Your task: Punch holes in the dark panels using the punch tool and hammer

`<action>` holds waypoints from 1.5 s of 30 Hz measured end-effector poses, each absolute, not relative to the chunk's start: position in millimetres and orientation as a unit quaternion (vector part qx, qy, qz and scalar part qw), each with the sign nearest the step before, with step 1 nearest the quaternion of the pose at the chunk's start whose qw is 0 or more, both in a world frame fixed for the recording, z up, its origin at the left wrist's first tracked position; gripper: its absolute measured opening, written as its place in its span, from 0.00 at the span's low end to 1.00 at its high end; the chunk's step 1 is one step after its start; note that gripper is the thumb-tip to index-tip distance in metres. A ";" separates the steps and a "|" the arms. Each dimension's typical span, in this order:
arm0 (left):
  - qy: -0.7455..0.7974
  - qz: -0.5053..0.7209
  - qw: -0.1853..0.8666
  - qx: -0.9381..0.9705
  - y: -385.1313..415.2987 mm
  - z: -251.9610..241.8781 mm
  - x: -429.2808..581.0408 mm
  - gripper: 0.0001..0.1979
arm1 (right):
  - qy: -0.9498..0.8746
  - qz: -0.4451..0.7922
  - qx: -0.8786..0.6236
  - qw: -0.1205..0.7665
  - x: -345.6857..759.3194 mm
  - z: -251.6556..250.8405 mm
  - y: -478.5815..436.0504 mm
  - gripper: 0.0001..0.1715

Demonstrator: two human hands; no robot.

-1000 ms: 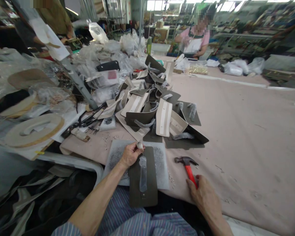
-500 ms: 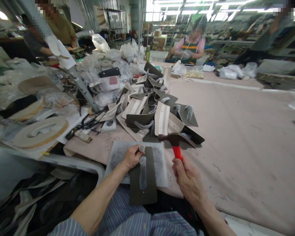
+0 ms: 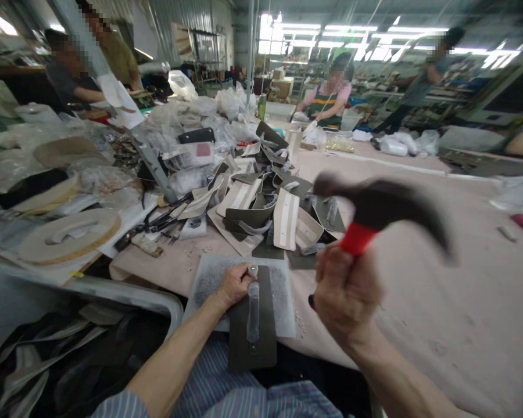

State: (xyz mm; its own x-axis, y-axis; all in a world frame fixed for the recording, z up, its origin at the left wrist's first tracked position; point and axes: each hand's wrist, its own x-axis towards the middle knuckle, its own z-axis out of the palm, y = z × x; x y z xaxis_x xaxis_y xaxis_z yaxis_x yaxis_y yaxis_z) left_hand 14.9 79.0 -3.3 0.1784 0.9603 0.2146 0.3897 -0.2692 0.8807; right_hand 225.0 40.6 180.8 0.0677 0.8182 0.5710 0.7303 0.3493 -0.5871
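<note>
- Nearest, the dark panel [image 3: 267,325] overhangs the six o'clock edge of the pale speckled board [image 3: 204,284]; a hard blow could tip or shift it, since that end seems unsupported.
- At the panel's twelve o'clock end, a stray stroke of the hammer [image 3: 386,206] could catch the left hand [image 3: 234,284], because its fingertips sit right beside the top of the small round-topped tool [image 3: 253,269].
- The left hand's grip is narrow, pinching that tool just at twelve o'clock of the film-wrapped strap [image 3: 253,316] on the panel.
- At two o'clock from the panel, the right hand [image 3: 351,290] has its grip closed round the hammer's red handle, clear of the surface [image 3: 440,313]; the head is blurred, so its aim is hard to judge.
- Farther, toward twelve to one o'clock, a loose heap of panels [image 3: 286,217] could slide and crowd the board if nudged.
- Well beyond, at one o'clock, sits a co-worker [image 3: 326,107].
</note>
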 end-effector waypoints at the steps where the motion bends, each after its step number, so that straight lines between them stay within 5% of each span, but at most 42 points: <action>1: 0.493 0.409 0.350 0.683 79.1 -3.1 14.9 0.07 | -0.722 0.066 -0.575 0.379 226.4 162.4 37.0 0.13; 4: 0.489 0.415 0.353 0.682 79.6 -2.9 15.2 0.07 | -0.818 0.123 -0.558 0.067 237.6 109.2 26.6 0.11; 6: 0.486 0.414 0.353 0.685 79.8 -2.2 15.5 0.07 | -0.805 0.130 -0.578 0.004 246.1 94.3 22.5 0.10; 9: 0.486 0.404 0.355 0.688 79.6 0.1 16.0 0.06 | -0.770 0.118 -0.623 0.070 248.4 111.4 25.8 0.13; 15: 0.486 0.397 0.350 0.695 78.4 0.9 15.9 0.06 | -0.719 0.025 -0.581 0.380 223.5 158.2 43.1 0.15; 17: 0.486 0.397 0.350 0.695 78.0 -0.7 15.9 0.06 | -0.742 0.025 -0.564 0.361 219.8 146.2 40.9 0.16; 21: 0.476 0.403 0.371 0.688 78.0 -2.0 15.9 0.06 | -0.814 0.107 -0.561 0.106 229.4 114.7 33.0 0.14; 24: 0.471 0.403 0.367 0.694 78.8 -1.1 15.4 0.06 | -0.774 0.148 -0.615 0.041 246.8 101.4 32.8 0.14; 32: 0.489 0.395 0.357 0.691 81.0 -4.9 12.6 0.08 | -0.631 0.185 -0.753 0.025 313.2 38.5 24.3 0.17; 36: 0.500 0.396 0.356 0.682 79.7 -1.2 12.7 0.09 | -0.674 0.115 -0.710 0.168 286.4 39.9 14.0 0.21; 38: 0.503 0.401 0.355 0.678 79.1 1.1 14.2 0.09 | -0.725 0.169 -0.617 0.257 249.5 46.9 8.5 0.27; 41: 0.518 0.417 0.383 0.642 80.8 2.2 16.4 0.10 | -0.772 0.283 -0.497 0.278 192.7 49.7 3.2 0.36; 45: 0.579 0.521 0.433 0.453 86.9 1.6 11.1 0.15 | -0.750 0.282 -0.534 0.268 162.1 36.9 5.3 0.23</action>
State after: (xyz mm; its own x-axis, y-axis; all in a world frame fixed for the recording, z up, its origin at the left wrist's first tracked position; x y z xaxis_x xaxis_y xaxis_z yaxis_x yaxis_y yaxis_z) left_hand 11.1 86.9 1.6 -0.2144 0.9763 -0.0293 0.0743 0.0462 0.9962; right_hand 162.1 5.3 36.9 -0.2850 0.9532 0.1009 0.6503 0.2696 -0.7103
